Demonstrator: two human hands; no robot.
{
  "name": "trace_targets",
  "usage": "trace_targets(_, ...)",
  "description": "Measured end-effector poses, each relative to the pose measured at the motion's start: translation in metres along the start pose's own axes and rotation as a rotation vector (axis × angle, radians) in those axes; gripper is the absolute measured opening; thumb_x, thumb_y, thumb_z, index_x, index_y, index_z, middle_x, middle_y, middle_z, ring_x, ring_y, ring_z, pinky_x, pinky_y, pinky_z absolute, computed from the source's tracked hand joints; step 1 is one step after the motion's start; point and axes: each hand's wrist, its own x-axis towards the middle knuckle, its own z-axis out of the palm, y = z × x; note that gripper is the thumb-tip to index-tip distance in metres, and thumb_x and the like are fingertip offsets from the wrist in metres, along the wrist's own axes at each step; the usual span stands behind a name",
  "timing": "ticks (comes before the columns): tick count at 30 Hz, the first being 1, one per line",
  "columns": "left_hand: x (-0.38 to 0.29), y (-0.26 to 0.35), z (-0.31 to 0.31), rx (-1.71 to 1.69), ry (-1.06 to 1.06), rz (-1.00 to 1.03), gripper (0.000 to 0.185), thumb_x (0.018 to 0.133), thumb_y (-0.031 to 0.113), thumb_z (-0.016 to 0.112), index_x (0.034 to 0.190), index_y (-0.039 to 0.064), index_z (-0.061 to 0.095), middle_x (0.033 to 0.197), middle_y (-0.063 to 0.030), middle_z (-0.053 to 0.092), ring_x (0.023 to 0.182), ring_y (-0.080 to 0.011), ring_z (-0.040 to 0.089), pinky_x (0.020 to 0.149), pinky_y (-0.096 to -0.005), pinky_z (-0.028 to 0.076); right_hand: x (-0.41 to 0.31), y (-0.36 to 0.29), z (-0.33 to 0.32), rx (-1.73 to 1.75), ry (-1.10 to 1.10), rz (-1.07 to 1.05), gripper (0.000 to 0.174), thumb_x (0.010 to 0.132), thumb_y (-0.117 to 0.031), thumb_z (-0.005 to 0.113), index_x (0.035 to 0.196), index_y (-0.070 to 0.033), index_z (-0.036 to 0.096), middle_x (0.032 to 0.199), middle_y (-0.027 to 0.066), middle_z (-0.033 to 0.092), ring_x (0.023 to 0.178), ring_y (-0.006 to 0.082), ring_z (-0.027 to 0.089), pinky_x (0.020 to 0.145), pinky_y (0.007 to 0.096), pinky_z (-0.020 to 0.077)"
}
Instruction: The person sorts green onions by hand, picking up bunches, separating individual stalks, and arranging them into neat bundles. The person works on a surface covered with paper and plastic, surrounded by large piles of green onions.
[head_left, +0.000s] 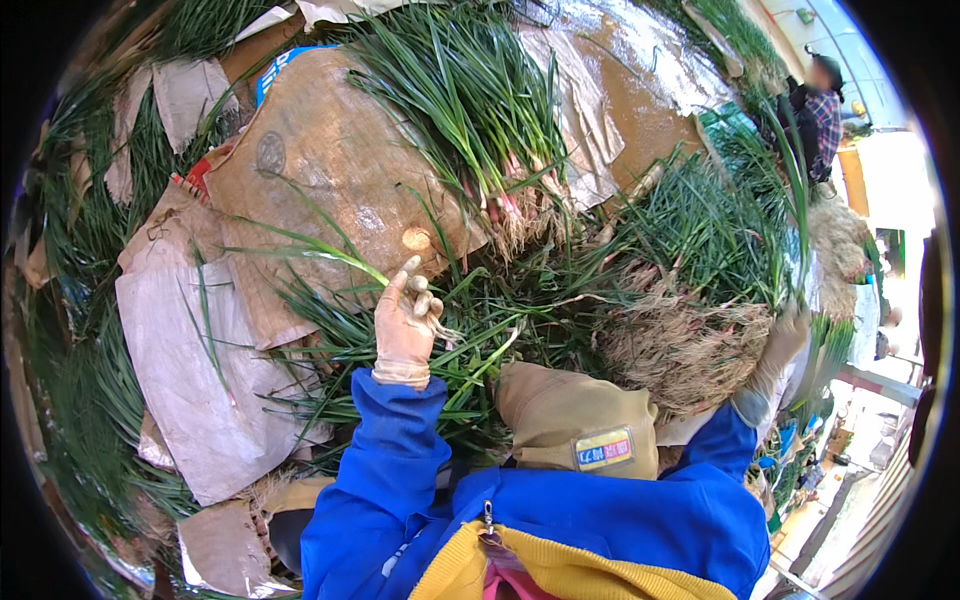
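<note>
My left hand, in a pale dirty glove, holds a single scallion. Its green leaves point up and left, and its roots hang out on the right of the palm. At the far right, my gloved right hand is blurred by motion and grips scallion leaves that stand upward. Beside it lies a heap of untrimmed scallions with tangled dry roots. A neater bunch of scallions with pinkish bulbs rests on a brown woven sack. Stripped leaves litter the ground between my hands.
A whitish woven sack lies on the left, with more scallions beyond it. My knee in tan trousers juts forward. Wet plastic sheeting covers ground ahead. A person in a checked shirt is at upper right.
</note>
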Motion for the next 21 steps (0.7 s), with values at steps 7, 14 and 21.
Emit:
trace_targets(7,-0.006,-0.006,0.018,-0.297,-0.087,0.046,0.028,0.098,0.021,0.05,0.118,0.004,0.058,0.072,-0.0007,0.057,0.051,-0.0106,0.044,0.058,-0.0272,0.046,0.008,-0.085,-0.015,-0.177,-0.104,-0.369,0.037,0.091,-0.025,0.06,0.123,-0.008,0.061,0.117,0.017,0.064,0.107,0.0295,0.061,0.094,0.0374,0.0464)
trace_targets(14,-0.034,0.012,0.071,-0.174,-0.039,0.316,0.026,0.098,0.022,0.05,0.116,0.006,0.06,0.07,0.0018,0.056,0.051,-0.0082,0.044,0.057,-0.0268,0.045,-0.15,-0.276,0.225,0.136,-0.983,-0.619,0.028,0.086,-0.029,0.066,0.105,-0.008,0.067,0.1,0.0157,0.069,0.094,0.0328,0.066,0.08,0.0415,0.052)
trace_targets(21,-0.036,0.015,0.077,0.232,-0.139,0.468,0.032,0.099,0.027,0.051,0.121,0.003,0.057,0.066,0.0004,0.055,0.05,-0.0071,0.042,0.059,-0.0267,0.044,-0.237,-0.286,0.212,0.545,-1.156,-0.68,0.022,0.085,-0.029,0.062,0.095,-0.01,0.061,0.083,0.0144,0.067,0.077,0.0353,0.065,0.07,0.045,0.0513)
